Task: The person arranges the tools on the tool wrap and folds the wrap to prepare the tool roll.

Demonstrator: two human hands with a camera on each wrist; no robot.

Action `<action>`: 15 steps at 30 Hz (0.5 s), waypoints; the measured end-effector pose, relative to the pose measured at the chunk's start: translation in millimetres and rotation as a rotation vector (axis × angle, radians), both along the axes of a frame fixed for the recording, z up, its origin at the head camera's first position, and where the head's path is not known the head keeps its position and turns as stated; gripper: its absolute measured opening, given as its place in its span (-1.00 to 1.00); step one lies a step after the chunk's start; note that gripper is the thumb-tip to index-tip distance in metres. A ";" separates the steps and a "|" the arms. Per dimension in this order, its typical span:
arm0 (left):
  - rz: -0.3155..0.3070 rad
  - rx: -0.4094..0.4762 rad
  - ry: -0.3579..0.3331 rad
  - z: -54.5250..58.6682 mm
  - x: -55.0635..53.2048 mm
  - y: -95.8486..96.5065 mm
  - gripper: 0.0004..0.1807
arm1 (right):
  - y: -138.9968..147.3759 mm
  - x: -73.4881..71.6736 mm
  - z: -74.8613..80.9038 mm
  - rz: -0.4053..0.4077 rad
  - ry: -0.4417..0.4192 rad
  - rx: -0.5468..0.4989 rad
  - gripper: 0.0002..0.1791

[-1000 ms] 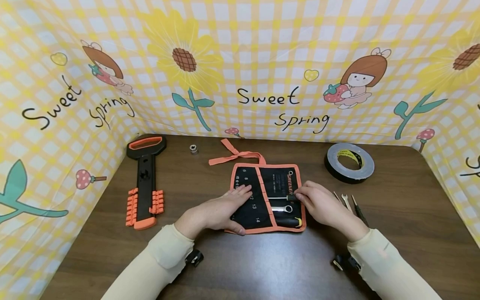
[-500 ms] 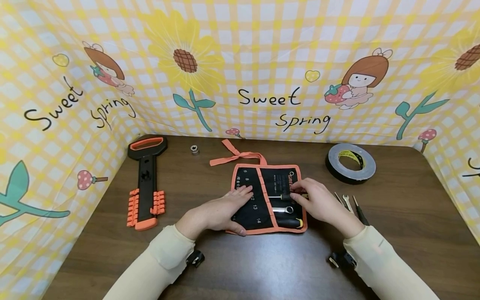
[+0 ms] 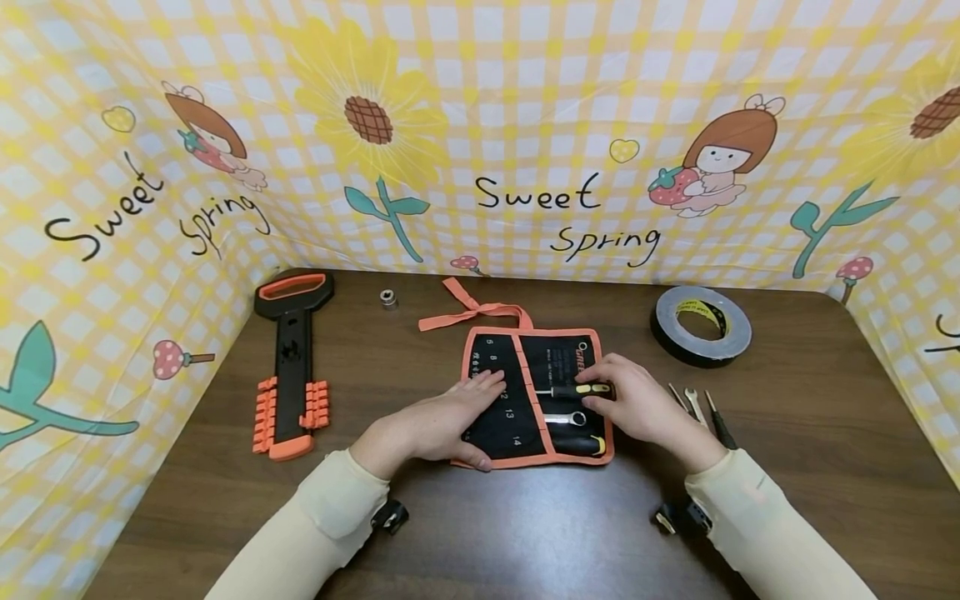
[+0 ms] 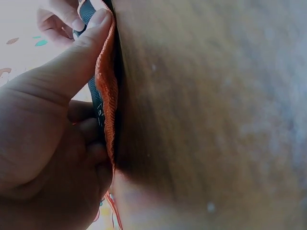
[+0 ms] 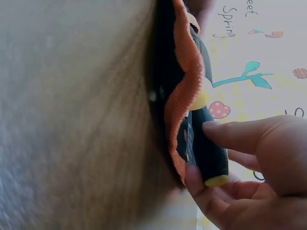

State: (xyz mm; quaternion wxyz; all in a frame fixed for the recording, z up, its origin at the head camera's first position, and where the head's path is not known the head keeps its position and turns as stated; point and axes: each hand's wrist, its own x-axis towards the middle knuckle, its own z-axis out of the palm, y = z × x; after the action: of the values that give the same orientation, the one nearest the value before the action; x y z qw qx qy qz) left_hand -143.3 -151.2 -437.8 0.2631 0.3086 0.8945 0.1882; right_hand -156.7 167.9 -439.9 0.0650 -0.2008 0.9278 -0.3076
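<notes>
A black tool pouch (image 3: 491, 423) with orange edging lies unfolded on the table in the head view. My left hand (image 3: 453, 417) rests on its left part, fingers spread over the numbered pockets. At the right part, my right hand (image 3: 633, 400) pinches the black-and-yellow handle of a screwdriver (image 3: 592, 390), whose shaft runs into a pocket. The right wrist view shows thumb and fingers about that screwdriver handle (image 5: 213, 153). Below it in the pouch sit a ring-ended wrench (image 3: 564, 419) and another black handle with a yellow end (image 3: 581, 444).
Slim tools, including an open-ended wrench (image 3: 694, 406) and a dark-handled one (image 3: 720, 419), lie beside my right wrist. A tape roll (image 3: 738, 337) stands behind them. A metal socket (image 3: 387, 298) and a black-and-orange rack (image 3: 292, 367) are at left. Patterned cloth (image 3: 525, 125) encloses the table.
The screwdriver has slid left, deeper into its pocket, and less of its shaft shows. My right hand has shifted slightly left with it, baring more handle. The left hand stays put.
</notes>
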 end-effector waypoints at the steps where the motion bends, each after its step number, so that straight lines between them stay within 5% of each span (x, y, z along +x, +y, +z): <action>1: -0.001 0.005 0.001 0.0 -0.1 -0.2 0.22 | -0.3 0.0 -0.4 0.006 0.010 -0.003 -0.74; 15: -0.009 0.030 0.006 -2.7 -0.6 -1.5 0.21 | -7.9 -3.0 -5.8 0.069 0.042 0.000 -0.76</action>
State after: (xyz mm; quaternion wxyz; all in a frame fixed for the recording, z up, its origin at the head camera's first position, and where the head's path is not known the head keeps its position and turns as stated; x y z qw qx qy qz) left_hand -143.9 -152.7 -440.4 0.2567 0.3170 0.8909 0.1997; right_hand -159.7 160.1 -445.7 0.0563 -0.2390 0.9214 -0.3011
